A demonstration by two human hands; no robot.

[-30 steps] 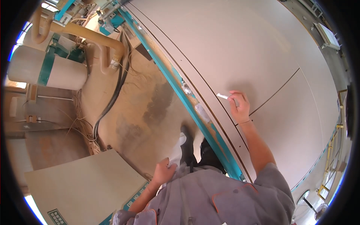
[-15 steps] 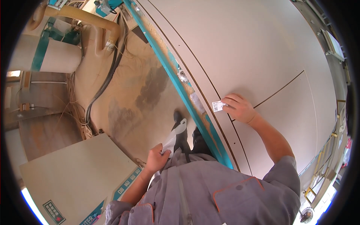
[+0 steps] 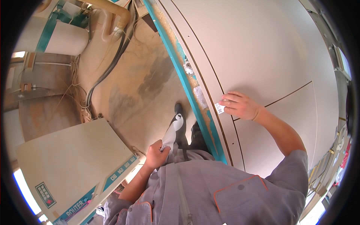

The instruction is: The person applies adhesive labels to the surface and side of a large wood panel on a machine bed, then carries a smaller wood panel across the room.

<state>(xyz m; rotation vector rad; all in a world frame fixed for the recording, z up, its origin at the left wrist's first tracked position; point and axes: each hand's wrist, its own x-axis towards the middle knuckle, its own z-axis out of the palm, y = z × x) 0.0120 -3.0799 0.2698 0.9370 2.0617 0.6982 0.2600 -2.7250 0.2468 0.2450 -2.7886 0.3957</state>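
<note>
My right hand (image 3: pixel 240 105) rests low over a large pale board (image 3: pixel 270 48), its fingers closed over a small white printed label (image 3: pixel 219 108). The label lies beside the dark groove near the board's left edge, partly covered by the fingertips; my thumb is hidden. In front of my waist, my left hand (image 3: pixel 156 154) is closed round a long white strip of paper (image 3: pixel 170 134). The strip's curled far end hangs above the floor by my shoe.
A teal machine edge (image 3: pixel 176 56) strewn with sawdust runs along the board's left side. On the left stand a beige cabinet (image 3: pixel 75 157) and a pale cylinder (image 3: pixel 71 37). Black cables (image 3: pixel 108 73) cross the dusty floor (image 3: pixel 150 93).
The label has turned slightly, and my right fingers now cover more of it. My left hand still grips the strip, whose far end has shifted a little. The whole view has shifted.
</note>
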